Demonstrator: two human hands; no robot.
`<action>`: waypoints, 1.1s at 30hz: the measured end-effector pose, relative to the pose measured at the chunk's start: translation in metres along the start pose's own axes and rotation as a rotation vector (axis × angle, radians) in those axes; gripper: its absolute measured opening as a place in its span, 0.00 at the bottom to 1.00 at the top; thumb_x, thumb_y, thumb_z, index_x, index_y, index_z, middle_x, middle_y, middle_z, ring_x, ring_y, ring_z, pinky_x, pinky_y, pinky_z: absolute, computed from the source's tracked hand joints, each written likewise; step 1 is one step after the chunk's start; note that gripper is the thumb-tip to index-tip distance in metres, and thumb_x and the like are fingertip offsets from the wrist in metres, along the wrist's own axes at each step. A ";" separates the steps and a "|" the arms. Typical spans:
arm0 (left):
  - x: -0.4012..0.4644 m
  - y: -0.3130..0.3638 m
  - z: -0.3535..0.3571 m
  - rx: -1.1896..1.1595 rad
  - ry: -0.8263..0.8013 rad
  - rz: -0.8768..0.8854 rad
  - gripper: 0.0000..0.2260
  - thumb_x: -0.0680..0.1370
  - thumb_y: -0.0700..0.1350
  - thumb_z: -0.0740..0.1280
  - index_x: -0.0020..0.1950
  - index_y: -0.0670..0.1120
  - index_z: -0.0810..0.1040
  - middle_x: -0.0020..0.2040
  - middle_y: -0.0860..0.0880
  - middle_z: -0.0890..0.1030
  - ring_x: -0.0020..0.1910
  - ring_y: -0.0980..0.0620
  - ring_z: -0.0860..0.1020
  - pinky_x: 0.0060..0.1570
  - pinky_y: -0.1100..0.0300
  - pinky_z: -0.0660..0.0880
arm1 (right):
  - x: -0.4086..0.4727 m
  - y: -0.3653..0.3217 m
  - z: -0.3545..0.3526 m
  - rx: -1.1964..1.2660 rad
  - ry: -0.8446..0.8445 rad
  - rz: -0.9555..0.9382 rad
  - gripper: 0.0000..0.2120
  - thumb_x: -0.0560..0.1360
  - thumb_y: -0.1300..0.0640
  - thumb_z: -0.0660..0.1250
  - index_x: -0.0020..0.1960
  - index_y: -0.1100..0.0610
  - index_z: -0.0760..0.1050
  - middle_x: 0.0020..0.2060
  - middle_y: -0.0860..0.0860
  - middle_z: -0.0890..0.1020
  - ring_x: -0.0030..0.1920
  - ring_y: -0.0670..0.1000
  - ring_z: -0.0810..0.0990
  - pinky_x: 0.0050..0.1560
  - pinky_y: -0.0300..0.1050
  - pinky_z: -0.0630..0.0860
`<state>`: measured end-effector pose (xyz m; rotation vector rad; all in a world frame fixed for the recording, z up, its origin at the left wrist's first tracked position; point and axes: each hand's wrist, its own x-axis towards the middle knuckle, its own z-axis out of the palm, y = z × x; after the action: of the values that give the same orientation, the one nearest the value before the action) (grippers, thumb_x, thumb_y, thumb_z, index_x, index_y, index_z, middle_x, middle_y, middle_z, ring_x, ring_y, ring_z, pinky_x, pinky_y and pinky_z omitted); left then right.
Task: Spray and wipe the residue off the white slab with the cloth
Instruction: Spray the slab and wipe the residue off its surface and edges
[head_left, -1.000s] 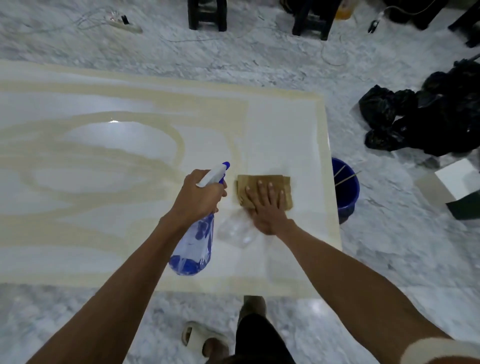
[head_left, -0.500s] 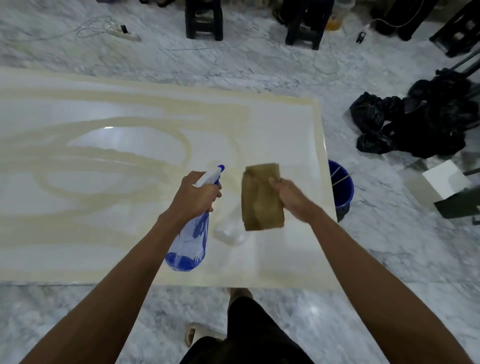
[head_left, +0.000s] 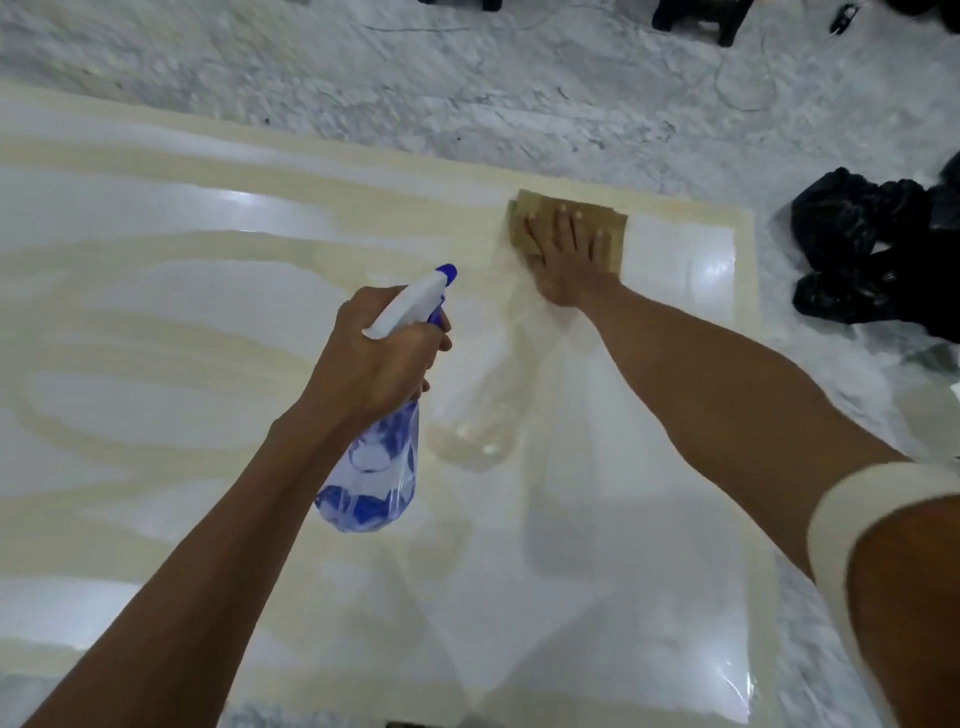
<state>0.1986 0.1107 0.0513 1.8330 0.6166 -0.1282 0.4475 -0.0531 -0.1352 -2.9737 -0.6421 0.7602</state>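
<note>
The glossy white slab (head_left: 156, 291) fills most of the view, streaked with wide beige bands of residue on its left half and along its edges. A folded brown cloth (head_left: 613, 221) lies flat near the slab's far right corner. My right hand (head_left: 569, 260) presses on it with straight, spread fingers. My left hand (head_left: 374, 358) grips the neck of a clear blue spray bottle (head_left: 376, 467) held above the slab's middle, its white and blue nozzle pointing up and to the right toward the cloth.
Grey marbled floor (head_left: 467, 88) surrounds the slab. Black plastic bags (head_left: 872, 249) lie on the floor just past the slab's right edge. Dark furniture legs (head_left: 701, 15) and a cable stand at the far top.
My right hand lifted the cloth off the slab, then set it down farther away near the far right corner and now presses it flat. The left hand still holds the bottle.
</note>
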 end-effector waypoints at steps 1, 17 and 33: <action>-0.001 -0.002 -0.001 0.005 -0.005 -0.003 0.09 0.73 0.39 0.62 0.44 0.35 0.79 0.42 0.39 0.85 0.20 0.56 0.72 0.30 0.56 0.79 | -0.008 -0.003 0.008 0.011 0.028 0.022 0.28 0.84 0.43 0.42 0.81 0.44 0.38 0.81 0.54 0.37 0.80 0.59 0.36 0.75 0.64 0.34; -0.157 -0.061 -0.037 -0.015 -0.119 -0.012 0.08 0.75 0.40 0.64 0.43 0.38 0.81 0.42 0.38 0.85 0.20 0.57 0.73 0.33 0.54 0.77 | -0.294 -0.082 0.159 0.025 0.078 -0.013 0.30 0.79 0.38 0.33 0.78 0.44 0.34 0.79 0.54 0.37 0.80 0.61 0.39 0.76 0.66 0.36; -0.135 -0.044 -0.079 0.022 -0.135 0.068 0.11 0.78 0.41 0.65 0.43 0.33 0.78 0.45 0.34 0.84 0.20 0.56 0.73 0.30 0.58 0.77 | -0.320 -0.072 0.028 1.156 0.331 0.358 0.18 0.85 0.51 0.57 0.65 0.61 0.76 0.58 0.59 0.81 0.57 0.57 0.80 0.56 0.49 0.76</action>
<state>0.0453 0.1450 0.0934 1.8477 0.4594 -0.2118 0.1516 -0.1146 -0.0058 -2.0209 0.3008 0.3873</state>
